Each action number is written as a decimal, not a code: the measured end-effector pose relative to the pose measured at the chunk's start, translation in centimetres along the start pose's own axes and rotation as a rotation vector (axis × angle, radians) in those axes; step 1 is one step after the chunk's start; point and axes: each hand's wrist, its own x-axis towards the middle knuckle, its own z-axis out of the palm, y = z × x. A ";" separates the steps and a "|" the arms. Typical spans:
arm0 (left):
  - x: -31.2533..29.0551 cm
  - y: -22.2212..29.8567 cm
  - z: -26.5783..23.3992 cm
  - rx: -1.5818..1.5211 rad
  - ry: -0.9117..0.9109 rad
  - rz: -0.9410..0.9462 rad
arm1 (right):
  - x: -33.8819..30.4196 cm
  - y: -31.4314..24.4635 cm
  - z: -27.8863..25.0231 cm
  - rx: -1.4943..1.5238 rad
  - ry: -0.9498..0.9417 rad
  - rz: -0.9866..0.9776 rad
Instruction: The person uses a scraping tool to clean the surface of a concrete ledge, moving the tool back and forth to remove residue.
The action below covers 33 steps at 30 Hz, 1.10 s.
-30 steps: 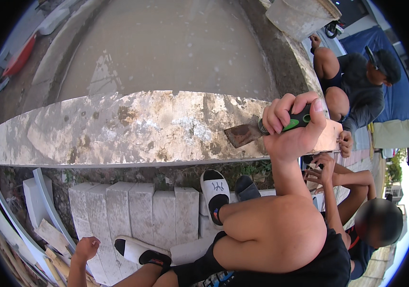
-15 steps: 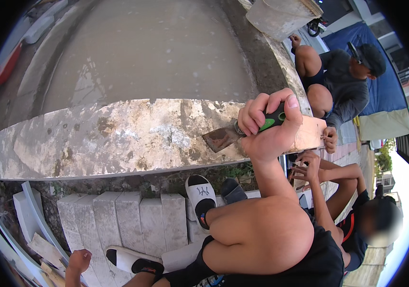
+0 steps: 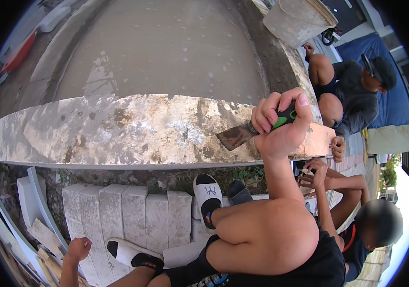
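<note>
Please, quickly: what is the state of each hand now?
Left hand: loosely closed, no object visible in it.
Right hand: closed, holding a scraper.

The right hand (image 3: 283, 126) grips a scraper (image 3: 235, 137) by its black-and-green handle, the rust-stained blade pointing left over the blotched, pale top of a low wall (image 3: 142, 129), though whether it touches the surface cannot be told. The left hand (image 3: 79, 248) hovers at lower left near a row of pale blocks (image 3: 133, 215), close to one of the white-and-black sandals (image 3: 208, 191). Beyond the wall lies murky grey water (image 3: 161, 52), with a dirty bucket (image 3: 297, 24) at upper right and two co-workers (image 3: 357, 95) crouching along the right side.
</note>
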 end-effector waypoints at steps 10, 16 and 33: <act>-0.5 0.6 -0.3 -0.009 -0.023 -0.021 | 0.8 0.4 0.2 0.009 0.007 0.053; -0.8 0.5 0.1 0.004 -0.050 -0.057 | 1.1 0.1 0.5 -0.006 -0.017 0.057; -0.7 1.0 -0.3 -0.021 -0.053 -0.051 | 1.8 0.6 0.5 0.025 -0.108 0.087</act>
